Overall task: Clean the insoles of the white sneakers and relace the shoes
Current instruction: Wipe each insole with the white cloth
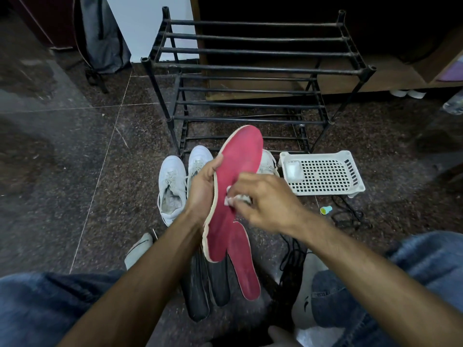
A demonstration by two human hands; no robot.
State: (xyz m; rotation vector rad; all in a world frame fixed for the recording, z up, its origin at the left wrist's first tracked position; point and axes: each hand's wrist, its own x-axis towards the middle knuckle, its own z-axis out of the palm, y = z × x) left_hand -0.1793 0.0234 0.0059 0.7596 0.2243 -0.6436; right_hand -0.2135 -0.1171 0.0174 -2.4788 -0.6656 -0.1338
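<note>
Insoles first: we hold one red insole (235, 186) up over the floor (75, 159), between our knees and the rack (250, 68). Nearest us, our jeans (50, 304) fill both lower corners, with socked feet beside them. A second red insole (244, 266) lies on the floor under the raised one, its heel toward us, partly over two dark insoles (200, 291) just to its left. Black laces (292, 259) trail on the right of these.

Our left hand (203, 186) grips the raised insole at its left edge, thumb on the red face, fingers curled behind. Our right hand (260, 199) pinches a white wipe (234, 199) and presses it on the red face near the middle; the fingers are blurred.

Beyond the hands, white sneakers (172, 186) stand side by side on the floor, toes toward the rack; another white shoe (268, 164) shows past the insole's right edge. A white basket (325, 171) sits right of it, with a small white piece in its near-left corner. A small green and yellow thing (326, 209) and a black cord lie in front of the basket.

Left of the sneakers we see open floor out to the frame edge. Farthest, a grey bag (102, 33) leans by the white wall.
</note>
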